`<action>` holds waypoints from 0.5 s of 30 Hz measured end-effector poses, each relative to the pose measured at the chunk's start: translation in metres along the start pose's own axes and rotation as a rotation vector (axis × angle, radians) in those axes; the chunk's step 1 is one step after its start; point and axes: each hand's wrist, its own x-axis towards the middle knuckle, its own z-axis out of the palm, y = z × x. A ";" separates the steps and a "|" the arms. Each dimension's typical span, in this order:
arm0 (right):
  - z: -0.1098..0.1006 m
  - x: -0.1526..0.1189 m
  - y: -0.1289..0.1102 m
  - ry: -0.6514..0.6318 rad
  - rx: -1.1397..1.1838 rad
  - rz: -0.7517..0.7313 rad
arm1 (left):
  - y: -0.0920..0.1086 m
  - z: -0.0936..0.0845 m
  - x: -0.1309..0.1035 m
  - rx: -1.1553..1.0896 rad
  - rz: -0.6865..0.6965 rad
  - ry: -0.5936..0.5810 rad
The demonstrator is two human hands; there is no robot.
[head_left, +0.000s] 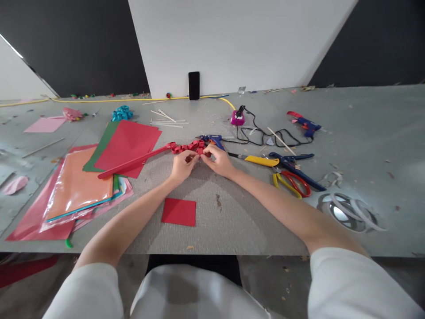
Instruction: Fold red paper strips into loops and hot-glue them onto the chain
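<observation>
A red curled paper piece [187,148] lies at mid-table, joined to or touching a long red strip [136,163] that runs left over the paper sheets. My left hand [183,165] pinches at its right end, fingers closed. Facing it, my right hand [218,161] has thumb and fingertips together on the same red paper. Just behind my hands lies a blue glue gun [215,140], its nozzle close to the red curls. Nearer the table's front edge is a small red paper rectangle [179,212].
Red sheets [128,144] and bagged orange paper [84,177] lie left. At right are a yellow cutter [262,160], blue-handled pliers [297,169], scissors [295,184], another glue gun [307,126] and ribbon [353,212]. A phone [194,85] stands behind, near a purple adapter [237,118].
</observation>
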 end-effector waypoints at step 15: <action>0.001 0.002 0.001 0.065 0.000 0.061 | 0.084 -0.050 0.021 0.345 0.256 -0.326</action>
